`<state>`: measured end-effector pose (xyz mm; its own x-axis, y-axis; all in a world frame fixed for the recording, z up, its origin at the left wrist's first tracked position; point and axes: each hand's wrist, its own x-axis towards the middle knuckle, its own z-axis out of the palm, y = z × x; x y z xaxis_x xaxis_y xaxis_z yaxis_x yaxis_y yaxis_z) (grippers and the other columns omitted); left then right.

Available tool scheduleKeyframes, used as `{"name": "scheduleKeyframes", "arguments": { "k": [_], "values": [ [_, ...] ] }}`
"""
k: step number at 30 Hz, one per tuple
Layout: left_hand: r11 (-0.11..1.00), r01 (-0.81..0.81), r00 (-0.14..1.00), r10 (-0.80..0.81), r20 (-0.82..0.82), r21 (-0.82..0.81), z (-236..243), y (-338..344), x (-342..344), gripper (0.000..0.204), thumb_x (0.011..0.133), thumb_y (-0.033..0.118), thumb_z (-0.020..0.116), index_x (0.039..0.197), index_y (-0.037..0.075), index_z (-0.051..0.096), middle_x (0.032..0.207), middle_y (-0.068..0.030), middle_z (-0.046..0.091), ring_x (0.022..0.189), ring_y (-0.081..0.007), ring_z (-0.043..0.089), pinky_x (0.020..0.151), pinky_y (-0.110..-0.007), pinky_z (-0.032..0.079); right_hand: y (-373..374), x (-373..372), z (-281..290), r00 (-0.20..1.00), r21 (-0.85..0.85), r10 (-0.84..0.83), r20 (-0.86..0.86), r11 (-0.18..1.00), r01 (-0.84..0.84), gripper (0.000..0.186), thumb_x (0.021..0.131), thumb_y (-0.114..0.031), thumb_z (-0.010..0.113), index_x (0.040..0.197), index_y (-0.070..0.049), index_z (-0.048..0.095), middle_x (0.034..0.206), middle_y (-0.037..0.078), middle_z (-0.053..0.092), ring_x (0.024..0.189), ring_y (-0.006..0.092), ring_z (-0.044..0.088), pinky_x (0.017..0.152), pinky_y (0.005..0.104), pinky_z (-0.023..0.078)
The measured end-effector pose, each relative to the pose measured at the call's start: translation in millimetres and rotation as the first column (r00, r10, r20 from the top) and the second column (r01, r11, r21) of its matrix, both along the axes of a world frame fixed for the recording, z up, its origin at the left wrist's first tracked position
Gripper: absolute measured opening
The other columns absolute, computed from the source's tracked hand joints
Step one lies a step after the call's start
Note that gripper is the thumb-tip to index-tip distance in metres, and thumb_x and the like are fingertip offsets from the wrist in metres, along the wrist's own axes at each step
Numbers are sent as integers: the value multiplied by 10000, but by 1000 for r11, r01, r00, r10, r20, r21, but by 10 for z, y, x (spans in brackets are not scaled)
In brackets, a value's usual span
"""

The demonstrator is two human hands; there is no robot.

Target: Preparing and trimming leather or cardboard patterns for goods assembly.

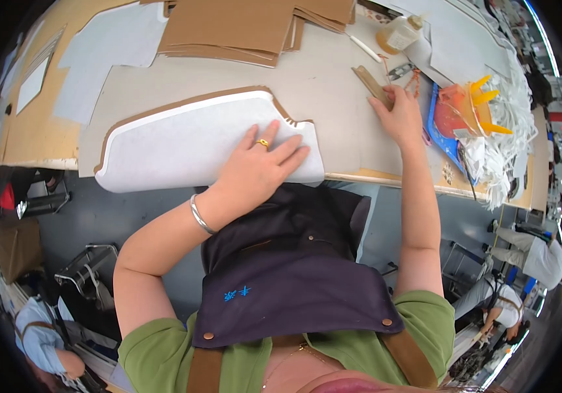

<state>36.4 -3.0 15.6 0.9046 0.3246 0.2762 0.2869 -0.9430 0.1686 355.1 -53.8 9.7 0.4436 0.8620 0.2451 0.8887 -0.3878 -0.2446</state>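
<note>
Under my left hand (268, 157), whose fingers are spread, lies a long white cut piece (169, 144) with a brown edge along its top and a row of small slits at its notched right end. It rests at the front edge of the worktable (124, 82). My right hand (396, 114) grips the lower end of a flat wooden tool (367, 78) at the right. Just beyond that hand lie a small metal tool (401, 71) and an orange cord (414, 84), partly hidden by the fingers. A white-handled tool (364, 47) lies above them.
Brown sheets (235, 29) and pale pieces (110, 33) lie behind. At the right stand a bottle (398, 36), an orange container (457, 108) and a blue tray (444, 147) beside white strips (503, 164). Co-workers (529, 255) are at both sides; a metal stool (84, 268) is below.
</note>
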Motion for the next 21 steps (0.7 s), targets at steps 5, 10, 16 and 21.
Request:
{"name": "scheduleKeyframes", "arguments": {
  "k": [5,10,16,21],
  "values": [
    [957,-193,959,231,165,-214,-52,199,-23,398,780,43,640,1170,117,638,1194,-59,608,1105,-295,568,952,-434,452,63,-26,151,922,-214,-108,-372,977,29,409,829,-331,730,1076,-20,634,943,169,678,790,285,666,755,394,511],
    [922,-217,951,273,142,-320,-7,102,-38,335,751,64,710,1079,97,649,1105,-45,613,1010,-272,561,836,-390,444,43,-427,355,830,-160,76,-553,968,-195,288,926,-205,605,1174,-65,563,1046,191,648,845,332,660,729,412,509],
    [903,-208,930,301,209,-376,-46,-38,-17,342,765,52,692,1100,117,663,1076,-54,590,981,-261,555,818,-390,445,-221,-876,460,849,-310,470,-242,791,-526,312,924,-248,620,1224,-170,580,920,104,601,829,289,635,702,410,513],
    [960,-177,970,208,129,-218,-25,-35,-16,407,792,79,676,1196,99,631,1096,-42,573,986,-242,540,814,-386,433,-222,-776,482,800,-299,580,-154,744,-597,368,857,-254,672,1221,-211,644,921,54,582,823,249,604,720,375,504]
  ]
}}
